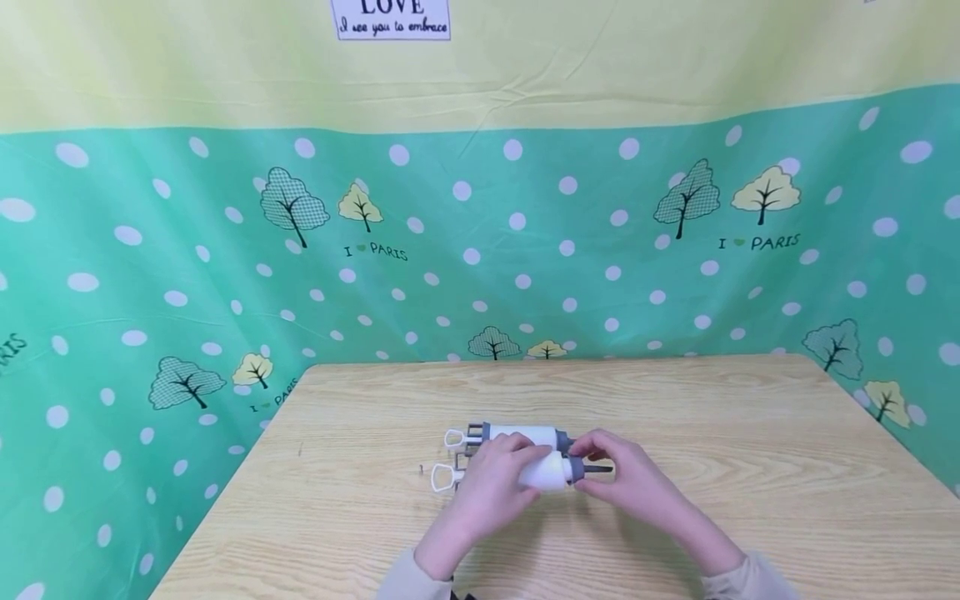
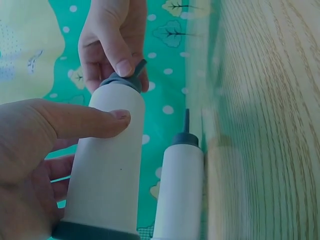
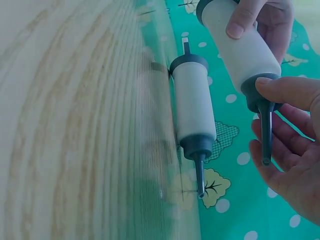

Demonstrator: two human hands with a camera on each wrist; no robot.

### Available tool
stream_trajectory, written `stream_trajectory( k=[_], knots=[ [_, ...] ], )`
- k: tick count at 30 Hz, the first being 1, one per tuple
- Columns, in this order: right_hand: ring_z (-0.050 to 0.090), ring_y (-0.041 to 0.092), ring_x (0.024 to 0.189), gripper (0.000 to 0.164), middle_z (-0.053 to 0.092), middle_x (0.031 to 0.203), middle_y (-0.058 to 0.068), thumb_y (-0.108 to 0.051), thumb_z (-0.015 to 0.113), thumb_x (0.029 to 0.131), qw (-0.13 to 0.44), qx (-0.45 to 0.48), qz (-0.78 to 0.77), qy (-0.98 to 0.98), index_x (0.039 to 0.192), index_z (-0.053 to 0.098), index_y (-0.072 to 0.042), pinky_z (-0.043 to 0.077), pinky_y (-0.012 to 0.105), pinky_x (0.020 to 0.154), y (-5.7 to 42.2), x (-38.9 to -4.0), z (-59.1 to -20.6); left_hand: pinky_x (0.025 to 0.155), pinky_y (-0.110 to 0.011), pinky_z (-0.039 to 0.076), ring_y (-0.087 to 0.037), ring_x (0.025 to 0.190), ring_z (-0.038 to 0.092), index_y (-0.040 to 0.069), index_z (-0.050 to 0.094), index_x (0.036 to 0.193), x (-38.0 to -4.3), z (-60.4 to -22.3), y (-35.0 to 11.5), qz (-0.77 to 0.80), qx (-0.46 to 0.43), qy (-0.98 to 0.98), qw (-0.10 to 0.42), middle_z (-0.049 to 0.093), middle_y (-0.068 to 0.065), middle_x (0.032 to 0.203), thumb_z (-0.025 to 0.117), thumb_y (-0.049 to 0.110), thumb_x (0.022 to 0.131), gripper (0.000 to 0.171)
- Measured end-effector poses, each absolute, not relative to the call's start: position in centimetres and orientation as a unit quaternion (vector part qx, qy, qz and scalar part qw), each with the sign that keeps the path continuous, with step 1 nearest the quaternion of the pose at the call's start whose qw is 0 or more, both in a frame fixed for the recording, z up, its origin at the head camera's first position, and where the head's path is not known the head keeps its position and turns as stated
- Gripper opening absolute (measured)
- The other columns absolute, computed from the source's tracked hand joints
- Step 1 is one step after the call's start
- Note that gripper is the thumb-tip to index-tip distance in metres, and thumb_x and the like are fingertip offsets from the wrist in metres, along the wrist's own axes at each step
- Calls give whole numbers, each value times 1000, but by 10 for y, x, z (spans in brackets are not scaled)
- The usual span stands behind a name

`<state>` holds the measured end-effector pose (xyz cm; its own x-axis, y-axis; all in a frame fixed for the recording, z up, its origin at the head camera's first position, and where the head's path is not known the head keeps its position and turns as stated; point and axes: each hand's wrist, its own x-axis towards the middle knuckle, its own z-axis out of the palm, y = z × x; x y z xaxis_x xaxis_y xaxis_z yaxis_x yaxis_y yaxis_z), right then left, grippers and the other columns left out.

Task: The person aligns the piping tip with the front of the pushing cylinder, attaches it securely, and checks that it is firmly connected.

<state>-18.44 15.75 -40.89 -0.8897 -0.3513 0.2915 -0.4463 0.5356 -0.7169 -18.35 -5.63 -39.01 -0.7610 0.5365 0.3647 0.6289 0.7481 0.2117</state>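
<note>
Over the wooden bench (image 1: 765,425) we find the left hand (image 1: 489,487) wrapped round a white cylinder (image 1: 543,472) and the right hand (image 1: 630,475) pinching its end; the cylinder is between them. A second cylinder (image 1: 525,434) rests just beyond. We note the held one's grey collar (image 1: 577,468) and thin nozzle (image 1: 599,469).

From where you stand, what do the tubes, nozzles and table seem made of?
Tubes: probably plastic, smooth and satin, with even shading. Nozzles: likely plastic too, grey with slight shine. Table: wood or wood-look laminate; grain shows, and it faintly mirrors a tube.
</note>
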Motion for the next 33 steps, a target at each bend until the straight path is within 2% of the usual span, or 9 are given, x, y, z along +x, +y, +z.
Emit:
stream_trajectory(
  k=[7, 15, 20, 26, 33],
  knots=[
    [57, 15, 92, 33, 61, 100, -9, -10, 75, 70, 60, 229, 429, -872, 99, 60, -19, 50, 38, 81, 156, -183, -410, 80, -28, 43, -13, 90, 56, 21, 65, 111, -181, -391, -56, -161, -317, -923, 147, 64, 4, 102, 77, 20, 67, 46],
    [56, 17, 95, 28, 62, 99, -10, -32, 70, 76, 25, 222, 449, -865, 101, 62, -22, 49, 32, 80, 158, -181, -410, 81, -29, 42, -13, 92, 55, 22, 64, 113, -179, -391, -59, -156, -322, -922, 151, 63, 4, 103, 78, 21, 67, 47],
    [57, 16, 96, 31, 62, 100, -9, -39, 66, 80, 2, 216, 452, -865, 104, 62, -21, 48, 28, 78, 160, -180, -408, 80, -28, 42, -13, 91, 55, 22, 64, 113, -180, -391, -59, -152, -330, -918, 158, 62, 4, 102, 78, 20, 67, 48],
    [57, 11, 93, 29, 63, 98, -9, -38, 61, 84, -24, 223, 458, -860, 106, 60, -19, 48, 27, 75, 160, -181, -410, 80, -27, 42, -13, 91, 55, 21, 64, 113, -179, -392, -60, -140, -338, -915, 167, 62, 4, 102, 78, 21, 67, 48],
    [57, 11, 93, 25, 63, 99, -8, -38, 55, 88, -39, 227, 455, -860, 106, 60, -21, 48, 31, 75, 161, -182, -413, 82, -28, 43, -12, 93, 56, 20, 64, 113, -181, -393, -62, -133, -349, -912, 170, 63, 4, 102, 78, 21, 67, 48]
  ],
)
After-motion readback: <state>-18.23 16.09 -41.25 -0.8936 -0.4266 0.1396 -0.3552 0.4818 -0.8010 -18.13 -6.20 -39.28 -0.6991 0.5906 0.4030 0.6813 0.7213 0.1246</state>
